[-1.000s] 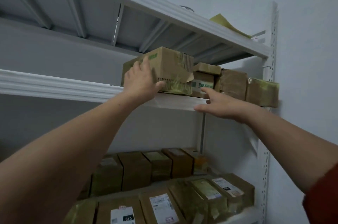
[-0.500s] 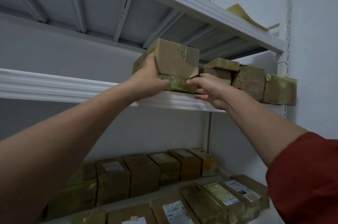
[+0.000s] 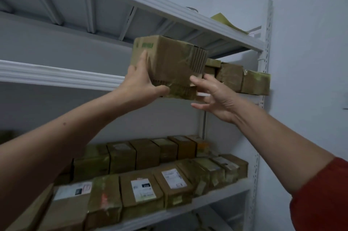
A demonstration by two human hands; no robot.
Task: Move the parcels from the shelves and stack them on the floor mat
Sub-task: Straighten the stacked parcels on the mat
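the left hand [image 3: 139,87] grips a taped cardboard parcel [image 3: 169,66], fingers up its left face and thumb under its front edge; the parcel is tilted at the front edge of the middle shelf [image 3: 56,76], and whether its far end rests there cannot be told. the right hand [image 3: 216,98] is spread wide just beside the parcel's lower right corner, holding nothing; its red sleeve [image 3: 320,202] shows low right. more parcels [image 3: 244,80] sit further right on that shelf; labelled boxes [image 3: 143,187] crowd the lower shelf [image 3: 216,195].
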